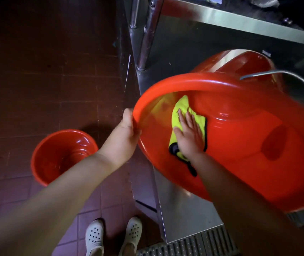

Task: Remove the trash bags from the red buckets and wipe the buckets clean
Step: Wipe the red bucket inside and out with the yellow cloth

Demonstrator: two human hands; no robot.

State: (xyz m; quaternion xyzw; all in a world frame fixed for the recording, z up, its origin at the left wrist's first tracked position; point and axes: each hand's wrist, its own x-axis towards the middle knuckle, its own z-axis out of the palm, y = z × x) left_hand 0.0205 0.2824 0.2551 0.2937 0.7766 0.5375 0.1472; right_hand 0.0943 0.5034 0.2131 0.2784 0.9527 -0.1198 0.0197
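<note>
Red bucket, tipped on its side with its mouth toward the camera, rests against a steel counter, its wire handle hanging at the upper right. The left hand curls round the bucket's rim on the near left, while the right hand lies flat with fingers spread, pressing a yellow cloth against the inner wall. A second red bucket stands upright on the tiled floor to the left, near white clogs.
</note>
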